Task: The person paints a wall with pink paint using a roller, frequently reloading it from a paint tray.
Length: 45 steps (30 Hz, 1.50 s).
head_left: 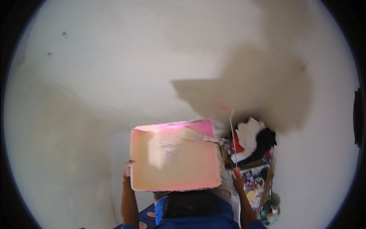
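A wide paint tray (175, 171), pale peach inside with pink stains and a paint-spotted rim, is in front of my body. My left hand (129, 169) is closed on its left edge, the fingers partly hidden by the tray. Across the tray's upper right lies a flat tool with a pale, wide head (192, 134) and a paint-spotted handle; it looks like a paintbrush or a scraper. My right hand (238, 179) grips the handle of a small paint roller (233, 131), whose long thin frame points up to a pink roller head near the wall.
A pale wall (152, 49) fills the upper view, with shadows on it. Right of the tray, a heap of white, black and red cloths (251, 139) lies above a shelf of assorted small items (257, 183). Blue patterned fabric (148, 218) shows at lower left.
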### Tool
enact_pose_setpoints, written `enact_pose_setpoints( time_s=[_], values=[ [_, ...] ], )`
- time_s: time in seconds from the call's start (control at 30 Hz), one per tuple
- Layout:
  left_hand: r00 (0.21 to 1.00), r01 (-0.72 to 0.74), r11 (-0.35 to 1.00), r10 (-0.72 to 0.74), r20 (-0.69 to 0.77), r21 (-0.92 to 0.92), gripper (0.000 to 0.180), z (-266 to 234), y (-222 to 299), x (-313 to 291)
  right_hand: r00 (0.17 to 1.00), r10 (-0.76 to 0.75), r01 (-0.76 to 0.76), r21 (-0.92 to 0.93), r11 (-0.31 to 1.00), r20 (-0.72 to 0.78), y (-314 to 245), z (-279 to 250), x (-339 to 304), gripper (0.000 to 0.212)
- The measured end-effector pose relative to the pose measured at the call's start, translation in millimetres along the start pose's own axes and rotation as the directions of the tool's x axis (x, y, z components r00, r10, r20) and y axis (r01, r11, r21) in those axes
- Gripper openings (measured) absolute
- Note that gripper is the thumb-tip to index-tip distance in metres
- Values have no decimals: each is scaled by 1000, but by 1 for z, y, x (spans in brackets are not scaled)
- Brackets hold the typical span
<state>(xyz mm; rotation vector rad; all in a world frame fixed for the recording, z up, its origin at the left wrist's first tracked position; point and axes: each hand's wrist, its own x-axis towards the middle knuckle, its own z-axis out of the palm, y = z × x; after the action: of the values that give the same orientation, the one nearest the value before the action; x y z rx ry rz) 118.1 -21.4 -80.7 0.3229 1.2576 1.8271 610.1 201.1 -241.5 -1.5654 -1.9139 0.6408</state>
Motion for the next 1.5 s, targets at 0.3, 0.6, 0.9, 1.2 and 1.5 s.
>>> enact_pose_setpoints(
  time_s=[0.3, 0.6, 0.9, 1.2, 1.5],
  values=[
    [994, 97, 992, -102, 49, 83, 27, -2, 5, 3, 911, 339, -327, -91, 941, 233, 42, 19, -38, 27],
    [980, 200, 979, -199, 29, -47, 38, 34, 26, -10, 879, -221, -107, 626, 772, 422, 99, 11, 12, 22],
    [992, 108, 994, -109, 71, 17, 34, 18, 15, -11, 979, 94, -115, 110, 987, 181, -6, 1, 11, 23],
    [968, 187, 980, -172, 185, -65, 31, 30, 21, -16, 989, 84, -95, 84, 992, 125, -25, -16, -1, 23],
    [502, -835, 505, 537, 678, 218, 61, -22, -17, 20, 990, 1, -9, 56, 998, 143, -62, -17, 16, 23]
  ],
)
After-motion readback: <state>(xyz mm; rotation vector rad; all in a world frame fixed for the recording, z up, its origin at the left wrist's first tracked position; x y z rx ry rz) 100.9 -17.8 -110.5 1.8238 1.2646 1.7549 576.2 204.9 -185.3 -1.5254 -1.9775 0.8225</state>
